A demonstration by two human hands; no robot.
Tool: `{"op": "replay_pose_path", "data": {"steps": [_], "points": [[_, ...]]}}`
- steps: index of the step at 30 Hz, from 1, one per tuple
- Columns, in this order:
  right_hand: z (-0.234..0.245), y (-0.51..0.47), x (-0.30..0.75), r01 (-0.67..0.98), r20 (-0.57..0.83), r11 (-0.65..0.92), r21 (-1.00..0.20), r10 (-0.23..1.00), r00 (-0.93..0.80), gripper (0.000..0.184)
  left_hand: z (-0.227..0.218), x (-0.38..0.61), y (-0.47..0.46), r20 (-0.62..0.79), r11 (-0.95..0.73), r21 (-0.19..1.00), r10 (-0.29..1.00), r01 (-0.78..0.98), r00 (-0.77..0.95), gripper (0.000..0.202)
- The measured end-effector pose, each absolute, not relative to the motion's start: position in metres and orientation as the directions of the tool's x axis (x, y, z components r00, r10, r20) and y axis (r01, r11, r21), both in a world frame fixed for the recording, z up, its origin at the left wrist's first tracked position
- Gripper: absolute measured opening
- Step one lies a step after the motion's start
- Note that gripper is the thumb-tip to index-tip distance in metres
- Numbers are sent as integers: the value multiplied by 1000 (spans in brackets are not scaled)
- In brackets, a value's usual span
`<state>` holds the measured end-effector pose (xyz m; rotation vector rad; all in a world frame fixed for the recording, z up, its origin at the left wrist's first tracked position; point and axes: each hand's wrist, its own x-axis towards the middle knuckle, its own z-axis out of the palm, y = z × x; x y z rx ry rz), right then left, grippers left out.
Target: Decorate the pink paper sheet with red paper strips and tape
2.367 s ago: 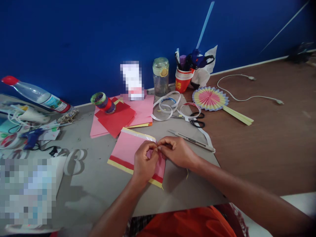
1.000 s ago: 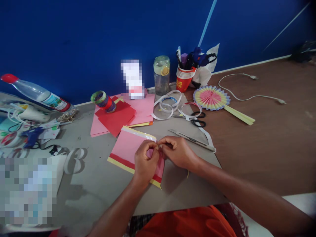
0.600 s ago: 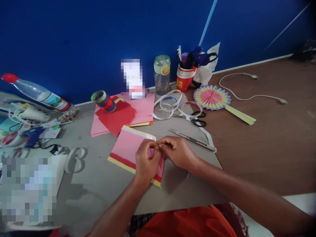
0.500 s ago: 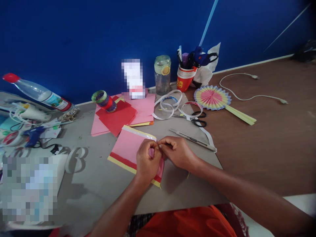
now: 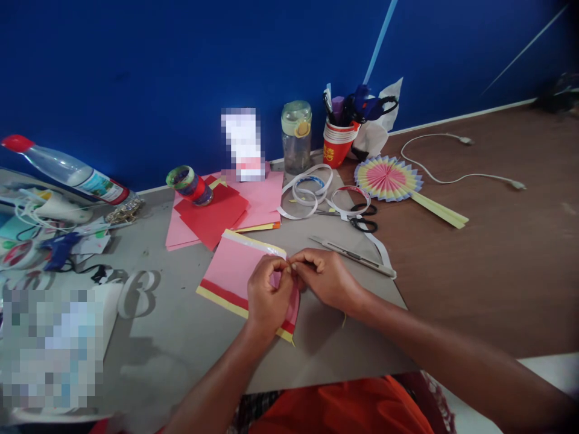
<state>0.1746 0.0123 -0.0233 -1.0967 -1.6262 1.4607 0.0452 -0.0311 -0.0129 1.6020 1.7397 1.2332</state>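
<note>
A pink paper sheet (image 5: 233,265) lies at a slant before me, with red and yellow bands along its near edge and a whitish, shiny strip (image 5: 257,243) along its far edge. My left hand (image 5: 270,292) rests over its right part, thumb and forefinger pinching at the right edge near the far corner. Fingertip to fingertip with it, my right hand (image 5: 326,277) is closed in a pinch too; what lies between its fingers is too small to make out. A thin yellow end (image 5: 344,319) shows below my right wrist.
A craft knife (image 5: 353,256), scissors (image 5: 364,224) and rolls of white tape (image 5: 312,187) lie beyond my right hand. Red paper (image 5: 212,217), a clear bottle (image 5: 297,141), a red paper cup (image 5: 338,144) and a pleated paper fan (image 5: 388,179) are farther back.
Both hands stay pinched at the sheet's right edge, their fingertips shifting only very slightly. The whole view has drifted a little; nothing else has visibly moved.
</note>
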Motion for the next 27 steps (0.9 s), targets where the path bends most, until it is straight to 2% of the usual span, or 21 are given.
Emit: {"op": "replay_pose_path", "data": {"steps": [12,17,27], "points": [[-24,10,173,185,-5,81,-979,906,-422,21,-16,47,-31,250,-94,809,948,581,-195,14],[-24,10,173,160,-42,27,-987,908,-417,21,-16,46,-32,236,-85,828,949,554,-208,11],[-21,11,175,167,-47,27,-986,906,-420,21,-13,45,-30,220,-83,836,956,542,-193,10]]}}
